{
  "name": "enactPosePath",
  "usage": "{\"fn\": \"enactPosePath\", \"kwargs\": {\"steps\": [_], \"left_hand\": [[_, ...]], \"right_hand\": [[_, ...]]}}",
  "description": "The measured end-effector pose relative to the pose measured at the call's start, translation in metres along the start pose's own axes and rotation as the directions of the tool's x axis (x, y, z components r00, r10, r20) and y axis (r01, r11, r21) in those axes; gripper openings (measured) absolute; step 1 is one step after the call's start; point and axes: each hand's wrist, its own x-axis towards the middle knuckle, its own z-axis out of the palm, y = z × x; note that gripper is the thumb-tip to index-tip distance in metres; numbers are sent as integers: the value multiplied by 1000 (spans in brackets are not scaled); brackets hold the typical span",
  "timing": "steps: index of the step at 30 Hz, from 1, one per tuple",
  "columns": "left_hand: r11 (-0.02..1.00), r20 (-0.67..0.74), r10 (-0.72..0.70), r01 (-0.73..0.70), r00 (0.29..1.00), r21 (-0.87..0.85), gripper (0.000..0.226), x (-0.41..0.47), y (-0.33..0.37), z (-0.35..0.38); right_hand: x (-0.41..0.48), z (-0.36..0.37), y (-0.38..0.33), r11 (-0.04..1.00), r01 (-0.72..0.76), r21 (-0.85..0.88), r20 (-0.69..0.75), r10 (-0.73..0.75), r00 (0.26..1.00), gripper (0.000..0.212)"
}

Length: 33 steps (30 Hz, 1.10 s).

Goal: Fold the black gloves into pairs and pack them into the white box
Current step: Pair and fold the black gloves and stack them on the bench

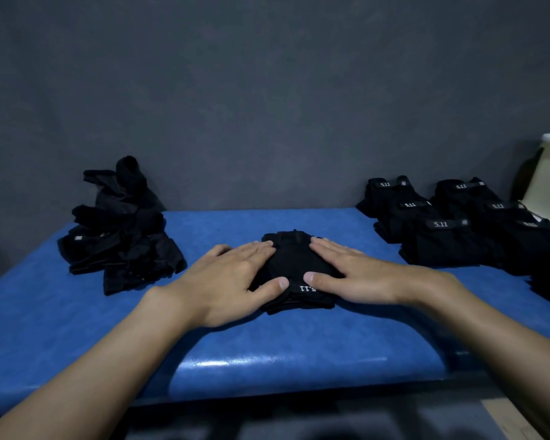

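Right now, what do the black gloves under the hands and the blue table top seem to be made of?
Black gloves, pressed flat by the left hand and right hand: soft matt fabric, perhaps synthetic knit; it folds and creases, with a white 5.11 print. Blue table top: probably vinyl or faux leather over padding; mottled, glossy, rounded front edge catching light.

A glossy blue worktop stands against a plain dark grey wall. Dim light leaves a pale sheen on its front edge.
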Motion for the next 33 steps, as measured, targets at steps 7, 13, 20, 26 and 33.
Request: {"fn": "enactPosePath", "kwargs": {"steps": [7,13,20,26,33], "left_hand": [[991,-45,9,-15,999,-136,93,-2,1,-1],[967,-222,146,-186,964,-173,66,-13,5,-21],[939,-49,169,-176,984,-295,38,-21,11,-23],[954,-79,124,-141,989,-263,70,-22,8,-19],[798,-236,23,-160,971,-581,29,-19,11,-17]], "right_hand": [[-5,3,-4,960,196,201,-342,-119,932,56],[-26,-14,-2,923,357,145,-347,-290,892,34],[-31,-4,6,955,297,-25,-222,-295,929,40],[-29,3,6,951,308,-14,-293,-299,908,16],[-26,1,4,899,292,325,-379,-159,912,21]]}}
